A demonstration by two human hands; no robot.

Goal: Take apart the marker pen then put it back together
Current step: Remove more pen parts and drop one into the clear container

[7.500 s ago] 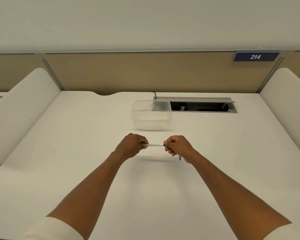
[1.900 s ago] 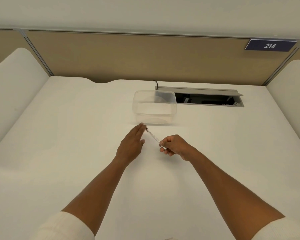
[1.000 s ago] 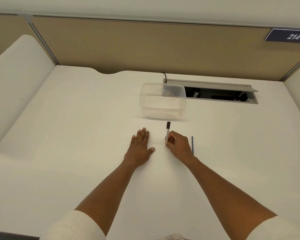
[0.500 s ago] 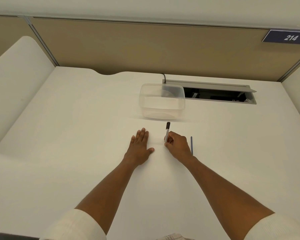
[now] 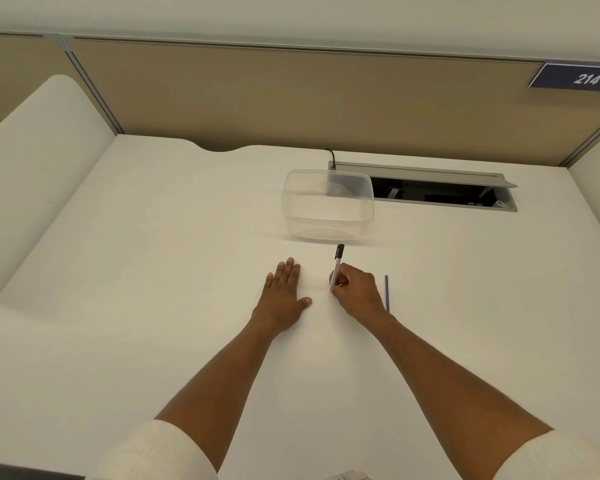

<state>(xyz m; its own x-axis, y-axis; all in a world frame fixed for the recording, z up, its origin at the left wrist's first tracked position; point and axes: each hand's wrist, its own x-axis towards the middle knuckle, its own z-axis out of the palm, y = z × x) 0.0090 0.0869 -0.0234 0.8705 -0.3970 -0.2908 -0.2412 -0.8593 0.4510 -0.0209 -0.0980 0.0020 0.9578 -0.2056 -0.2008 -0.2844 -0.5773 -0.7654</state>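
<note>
The marker pen (image 5: 337, 264) has a white barrel and a black cap that points away from me toward the box. My right hand (image 5: 355, 292) grips the near end of the barrel with its fingers curled, low on the white desk (image 5: 153, 306). A thin blue rod (image 5: 387, 293) lies flat on the desk just right of that hand, apart from it. My left hand (image 5: 283, 294) rests palm down on the desk, fingers spread, a short way left of the pen and holding nothing.
A clear plastic box (image 5: 328, 204) stands just beyond the pen's cap. Behind it to the right an open cable hatch (image 5: 430, 192) is cut into the desk. Beige partition panels (image 5: 291, 98) close the back; white dividers rise at both sides.
Earlier both hands held the pen in the air. The left hand let go and went flat on the desk; the right hand brought the pen down. Over the last second nothing visibly moves.
</note>
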